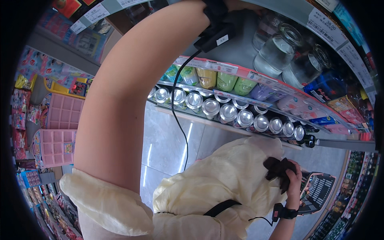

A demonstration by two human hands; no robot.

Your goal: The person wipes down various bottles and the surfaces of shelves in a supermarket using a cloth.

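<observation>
My left arm reaches up and across into a store shelf, with a black strap and a small black device [214, 37] at the wrist. Only a sliver of my left hand [244, 5] shows at the top edge; its fingers are hidden behind the upper shelf edge. Nearby on the grey shelf stand clear glass jars [274, 54], to the right of that wrist. Low at the right, my right hand [294, 177] grips a crumpled dark brown cloth [279, 171] beside the pale yellow dress [216, 180]. A black wristband [288, 213] circles the right wrist.
Below the jars, a lower shelf holds colourful cups [226, 81] and rows of cans [211, 107]. A dark shopping basket [322, 192] with goods sits beyond my right hand. Pink divided trays [61, 148] hang at left. A black cable [177, 117] runs down from the left wrist device.
</observation>
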